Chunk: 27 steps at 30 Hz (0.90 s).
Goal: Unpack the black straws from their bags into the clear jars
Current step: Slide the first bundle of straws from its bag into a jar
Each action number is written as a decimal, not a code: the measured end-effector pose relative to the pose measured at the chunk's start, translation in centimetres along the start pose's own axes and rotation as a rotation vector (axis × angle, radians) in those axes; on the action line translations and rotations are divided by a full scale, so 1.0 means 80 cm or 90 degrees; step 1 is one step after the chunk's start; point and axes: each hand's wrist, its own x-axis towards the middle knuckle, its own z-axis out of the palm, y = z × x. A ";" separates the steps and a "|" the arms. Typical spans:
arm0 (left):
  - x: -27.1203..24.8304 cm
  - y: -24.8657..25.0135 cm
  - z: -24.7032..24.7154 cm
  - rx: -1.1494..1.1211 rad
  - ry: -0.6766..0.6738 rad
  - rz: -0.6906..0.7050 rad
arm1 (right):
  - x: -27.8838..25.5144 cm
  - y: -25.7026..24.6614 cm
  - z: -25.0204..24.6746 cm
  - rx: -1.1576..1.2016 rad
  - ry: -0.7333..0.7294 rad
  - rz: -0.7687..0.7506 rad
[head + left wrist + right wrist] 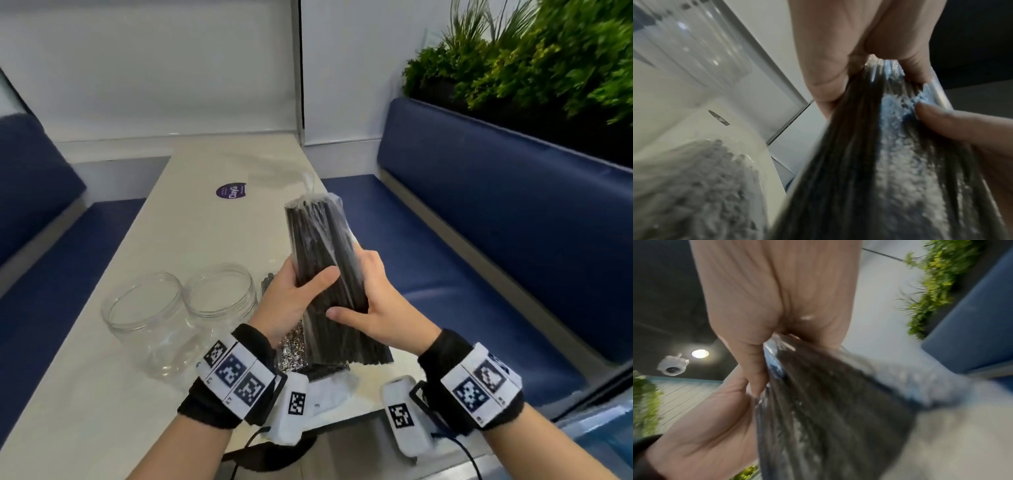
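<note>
A clear bag of black straws [322, 253] is held upright above the table, its sealed top pointing away from me. My left hand [291, 298] grips its left side, thumb across the front. My right hand [370, 301] grips its right side, thumb lower on the front. Close up, the bag of black straws [869, 162] runs between my left hand's [838, 56] fingers, and the same bag [818, 402] blurs under my right hand [777, 305]. Two clear jars, one [147, 315] on the left and one [222, 294] beside it, stand open and empty.
Another bag of straws [291, 349] lies on the white table [102, 411] under my hands, mostly hidden. A purple sticker [231, 190] sits further back. Blue bench seats [445, 274] flank the table; plants [531, 61] rise behind the right one.
</note>
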 end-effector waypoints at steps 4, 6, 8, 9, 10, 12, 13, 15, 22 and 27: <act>-0.030 -0.001 -0.035 0.000 0.057 0.015 | 0.009 -0.025 0.000 -0.129 -0.066 -0.032; -0.041 -0.005 -0.050 0.005 0.085 0.011 | 0.026 -0.043 -0.004 -0.078 -0.036 -0.021; -0.048 -0.007 -0.061 0.023 0.108 0.000 | 0.052 -0.067 -0.005 -0.008 0.021 -0.019; -0.051 -0.007 -0.065 0.037 0.117 -0.005 | 0.067 -0.079 -0.003 0.003 0.032 -0.021; -0.054 -0.008 -0.068 0.050 0.122 -0.008 | 0.081 -0.090 0.001 0.004 0.027 -0.022; -0.059 -0.009 -0.076 0.068 0.133 -0.013 | 0.106 -0.105 0.014 0.015 0.001 -0.016; -0.062 -0.008 -0.079 0.071 0.137 -0.015 | 0.115 -0.111 0.021 0.037 -0.002 -0.010; -0.067 -0.007 -0.088 0.081 0.143 -0.015 | 0.128 -0.117 0.032 0.089 0.006 0.003; -0.079 0.000 -0.117 0.082 0.190 -0.012 | 0.144 -0.124 0.061 0.227 -0.002 0.060; -0.088 0.002 -0.121 0.092 0.184 0.001 | 0.137 -0.137 0.064 0.252 -0.004 0.005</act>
